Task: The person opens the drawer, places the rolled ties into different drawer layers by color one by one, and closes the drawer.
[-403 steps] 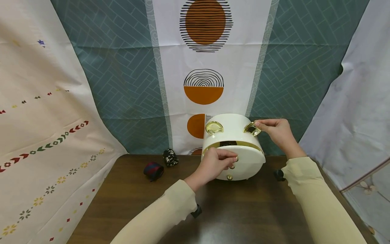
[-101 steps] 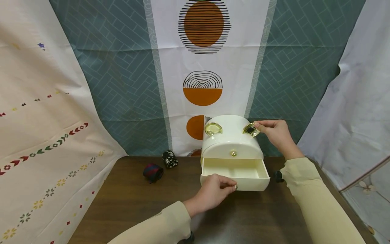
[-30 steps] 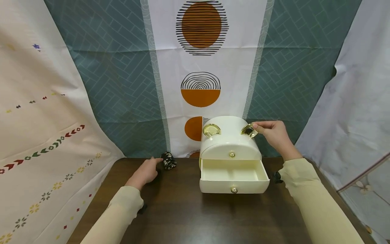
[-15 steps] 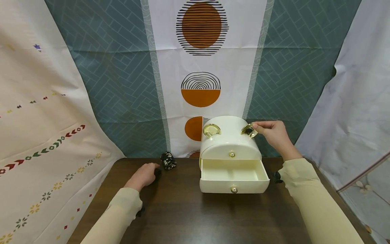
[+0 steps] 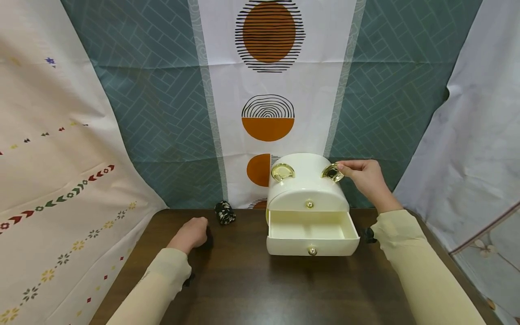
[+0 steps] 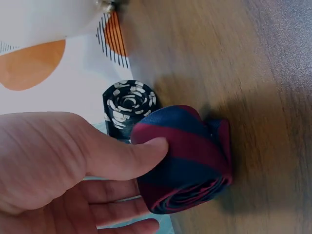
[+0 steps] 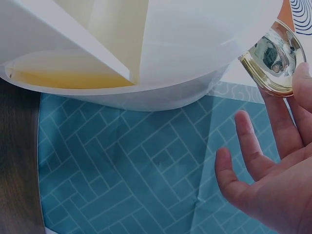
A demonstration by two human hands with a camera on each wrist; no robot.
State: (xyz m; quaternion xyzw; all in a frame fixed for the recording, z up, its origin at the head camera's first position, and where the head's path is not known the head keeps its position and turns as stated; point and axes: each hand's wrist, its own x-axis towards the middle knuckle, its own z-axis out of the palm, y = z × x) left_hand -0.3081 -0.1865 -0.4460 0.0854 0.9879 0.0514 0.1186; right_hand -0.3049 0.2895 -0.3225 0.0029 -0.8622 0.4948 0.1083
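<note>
My left hand (image 5: 192, 234) pinches a rolled necktie (image 6: 185, 146) with navy and dark red stripes between thumb and fingers; the head view hides most of that roll behind the hand. Just beyond it on the table lies a second rolled necktie (image 5: 225, 212), black with pale patches. A glossy white drawer box (image 5: 300, 180) with a rounded top stands at the back. Its lower drawer (image 5: 288, 247) is pulled out, with bare cream insides; the upper drawer (image 5: 284, 202) is pushed in. My right hand (image 5: 365, 180) pinches the box's right gold ear (image 7: 278, 58), its lower fingers spread.
The brown wooden table (image 5: 252, 280) ends at a patterned cloth (image 5: 162, 135) hanging behind. A cream cloth (image 5: 73, 189) borders the left side, and a white cloth (image 5: 467, 158) the right. A left gold ear (image 5: 283, 172) sticks up from the box.
The upper drawer, pulled out at first, has gone in and the lower one has come out. My left hand has left the knob, moved left and gripped the striped necktie. My right hand stays.
</note>
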